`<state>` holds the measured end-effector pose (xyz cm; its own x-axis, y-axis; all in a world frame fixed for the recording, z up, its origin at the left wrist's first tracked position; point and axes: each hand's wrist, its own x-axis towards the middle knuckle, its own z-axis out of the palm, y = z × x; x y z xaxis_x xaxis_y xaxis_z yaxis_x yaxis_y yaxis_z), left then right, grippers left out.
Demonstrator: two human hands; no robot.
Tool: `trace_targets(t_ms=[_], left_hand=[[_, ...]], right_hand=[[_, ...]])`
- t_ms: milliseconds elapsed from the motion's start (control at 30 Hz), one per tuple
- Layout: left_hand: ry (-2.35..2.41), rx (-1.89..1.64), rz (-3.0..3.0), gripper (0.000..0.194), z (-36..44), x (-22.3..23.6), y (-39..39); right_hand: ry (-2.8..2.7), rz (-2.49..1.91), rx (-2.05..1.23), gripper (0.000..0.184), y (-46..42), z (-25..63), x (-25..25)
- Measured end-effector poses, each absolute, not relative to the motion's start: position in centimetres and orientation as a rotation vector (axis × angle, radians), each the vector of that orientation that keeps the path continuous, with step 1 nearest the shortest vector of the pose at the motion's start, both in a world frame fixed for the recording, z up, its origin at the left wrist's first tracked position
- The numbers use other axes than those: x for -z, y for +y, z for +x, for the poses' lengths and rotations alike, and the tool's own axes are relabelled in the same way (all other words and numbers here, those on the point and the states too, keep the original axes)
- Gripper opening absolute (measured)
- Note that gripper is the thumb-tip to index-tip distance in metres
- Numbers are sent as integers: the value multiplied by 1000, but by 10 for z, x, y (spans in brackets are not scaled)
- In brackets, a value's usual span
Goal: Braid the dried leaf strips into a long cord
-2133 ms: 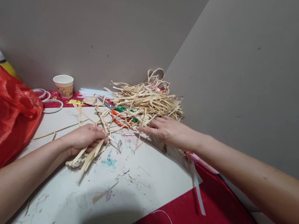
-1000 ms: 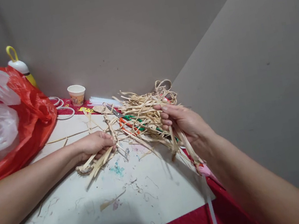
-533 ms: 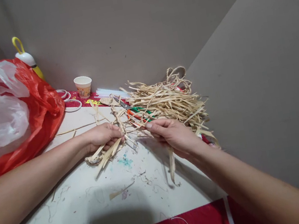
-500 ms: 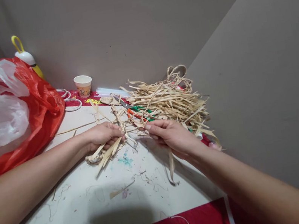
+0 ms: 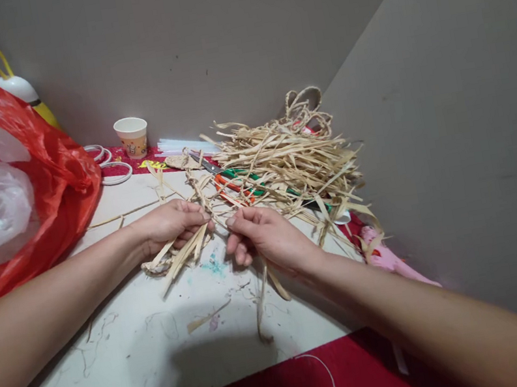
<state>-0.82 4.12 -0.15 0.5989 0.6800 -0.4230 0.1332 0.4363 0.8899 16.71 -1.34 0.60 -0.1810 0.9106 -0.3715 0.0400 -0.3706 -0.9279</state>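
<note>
My left hand [image 5: 177, 223] is closed on a braid of dried straw [image 5: 198, 190], pinching it between thumb and fingers. Loose flat straw ends [image 5: 183, 262] stick out below that hand, and a braided piece curls under the palm. Close on its right, my right hand [image 5: 260, 236] pinches a thin straw strand [image 5: 220, 221] that runs to the braid. A longer strip [image 5: 260, 309] hangs down beneath the right hand. Just beyond the hands lie scissors [image 5: 226, 176] with orange and green handles, partly covered by straw.
A big pile of straw [image 5: 286, 156] lies at the back right. Behind are a paper cup [image 5: 133, 137], white rings [image 5: 116, 173] and pale sticks [image 5: 184, 146]. Red and white plastic bags [image 5: 51, 169] fill the left side, before a yellow-and-white bottle [image 5: 20, 91]. Grey walls [image 5: 233, 39] bound the table.
My right hand has moved left, closer to my left hand, and the hanging strip has swung left with it. My left hand keeps its hold on the braid. The view has shifted slightly.
</note>
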Motion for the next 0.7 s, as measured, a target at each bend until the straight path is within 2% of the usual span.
trace_targets(t_ms=[333, 433, 500, 600, 700], left_hand=[[910, -412, 1103, 15, -7, 2, 41], [928, -406, 1112, 17, -7, 2, 42], [932, -401, 1123, 18, -6, 2, 42], [924, -382, 1113, 18, -6, 4, 43], [928, -370, 1116, 18, -7, 4, 43]], right_hand=[[-1185, -1407, -1694, 18, -14, 169, 8], [-1104, -1384, -1744, 12, -16, 175, -6], [-1113, -1354, -1736, 15, -18, 189, -29], [-1294, -1285, -1436, 13, -13, 218, -67], [-1471, -1333, -1059, 30, 4, 235, -82]])
